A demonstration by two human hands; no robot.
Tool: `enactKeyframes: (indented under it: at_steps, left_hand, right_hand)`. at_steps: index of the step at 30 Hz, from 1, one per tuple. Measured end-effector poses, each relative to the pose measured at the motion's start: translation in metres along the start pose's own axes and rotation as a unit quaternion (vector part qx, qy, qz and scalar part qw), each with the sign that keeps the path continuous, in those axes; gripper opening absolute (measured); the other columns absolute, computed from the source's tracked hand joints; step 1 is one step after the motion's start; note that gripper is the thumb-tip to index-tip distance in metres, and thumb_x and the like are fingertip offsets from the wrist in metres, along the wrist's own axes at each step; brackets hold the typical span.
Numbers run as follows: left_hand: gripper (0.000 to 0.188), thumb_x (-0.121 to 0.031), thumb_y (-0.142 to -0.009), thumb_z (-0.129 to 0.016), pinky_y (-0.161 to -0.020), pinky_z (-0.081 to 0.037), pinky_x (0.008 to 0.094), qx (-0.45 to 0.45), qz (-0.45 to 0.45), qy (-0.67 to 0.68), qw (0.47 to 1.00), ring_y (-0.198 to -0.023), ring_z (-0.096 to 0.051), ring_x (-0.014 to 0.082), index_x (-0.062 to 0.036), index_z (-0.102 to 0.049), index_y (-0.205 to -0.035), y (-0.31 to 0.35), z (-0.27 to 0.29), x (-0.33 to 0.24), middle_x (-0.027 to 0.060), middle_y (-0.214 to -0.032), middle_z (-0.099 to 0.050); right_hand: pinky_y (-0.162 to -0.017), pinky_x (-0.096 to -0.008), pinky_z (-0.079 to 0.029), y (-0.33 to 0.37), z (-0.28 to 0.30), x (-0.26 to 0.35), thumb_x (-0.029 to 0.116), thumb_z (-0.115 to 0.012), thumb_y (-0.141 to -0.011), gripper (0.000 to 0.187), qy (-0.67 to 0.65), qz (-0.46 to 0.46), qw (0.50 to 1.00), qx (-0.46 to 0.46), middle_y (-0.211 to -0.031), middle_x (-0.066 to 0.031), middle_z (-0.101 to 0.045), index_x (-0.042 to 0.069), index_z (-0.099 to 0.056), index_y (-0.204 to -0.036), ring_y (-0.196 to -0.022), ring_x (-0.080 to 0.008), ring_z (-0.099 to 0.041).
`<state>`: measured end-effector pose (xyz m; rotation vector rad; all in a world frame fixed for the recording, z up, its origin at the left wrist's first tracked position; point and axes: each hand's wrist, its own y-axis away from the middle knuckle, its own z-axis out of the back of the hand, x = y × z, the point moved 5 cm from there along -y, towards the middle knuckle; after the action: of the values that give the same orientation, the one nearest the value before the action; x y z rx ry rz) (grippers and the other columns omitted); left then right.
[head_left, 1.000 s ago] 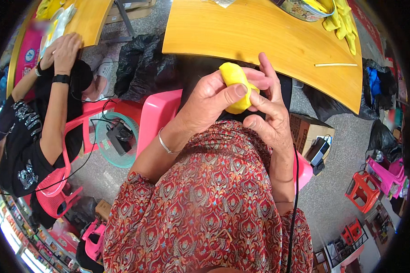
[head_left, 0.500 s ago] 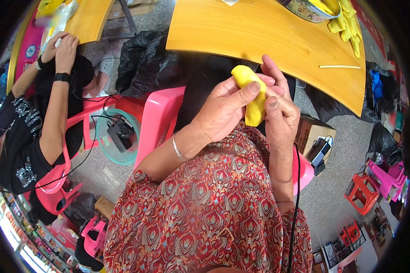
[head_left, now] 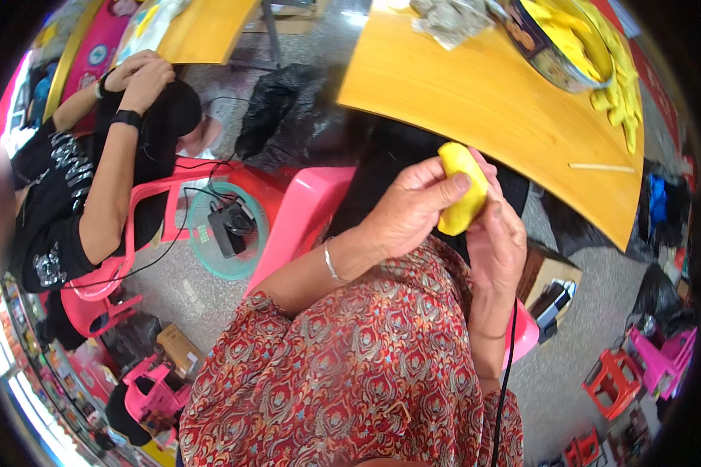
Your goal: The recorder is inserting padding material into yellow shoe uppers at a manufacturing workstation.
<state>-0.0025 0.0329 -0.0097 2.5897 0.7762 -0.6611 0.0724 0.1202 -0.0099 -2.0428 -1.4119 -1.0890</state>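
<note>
A plump, elongated yellow piece (head_left: 466,206), smooth and soft-looking, is held upright before me at the table's near edge. My left hand (head_left: 414,204) closes round it from the left, thumb lying across its front. On the other side, my right hand (head_left: 498,243) presses its bent fingers against the piece's edge. Part of the piece is hidden behind the left thumb and fingers, so I cannot tell what its back looks like.
On the yellow table (head_left: 444,93) stand a round tin (head_left: 533,56) of yellow pieces, more limp yellow pieces (head_left: 621,97), a clear bag (head_left: 452,22) and a thin stick (head_left: 600,167). Left are a co-worker's hands (head_left: 144,78), a pink chair (head_left: 308,206) and a teal basket (head_left: 202,249).
My view has swung, shifting the scene right and down. The yellow piece stays in both hands. My right fingers, which were raised and spread, now lie closer along it.
</note>
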Motion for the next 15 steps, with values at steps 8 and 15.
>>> enactKeyframes:
  at_steps: [8, 15]
  left_hand:
    - [0.029, -0.013, -0.097, -0.053, -0.091, -0.052, 0.0351, 0.021, 0.029, -0.03, 0.999, -0.111, -0.058, 0.0207, -0.0016, -0.054, -0.124, 0.005, 0.002, 0.0, 0.0151, -0.126, -0.057]
    - [0.037, -0.017, -0.099, -0.051, -0.079, -0.056, 0.0317, 0.058, 0.037, -0.157, 0.985, -0.103, -0.06, 0.0175, 0.0019, -0.049, -0.13, 0.005, 0.003, -0.017, 0.0113, -0.125, -0.058]
  right_hand:
    - [-0.089, -0.0283, -0.045, 0.007, 0.007, -0.006, 0.019, -0.053, -0.097, 0.036, -0.095, -0.101, 0.99, -0.032, -0.121, -0.0109, -0.06, -0.004, -0.055, -0.126, -0.105, -0.0162, -0.057]
    - [-0.096, -0.0335, -0.045, -0.009, 0.002, 0.019, -0.009, -0.063, -0.083, 0.014, 0.218, 0.104, 0.97, -0.041, -0.119, -0.0148, -0.059, -0.003, -0.066, -0.096, -0.109, -0.021, -0.057]
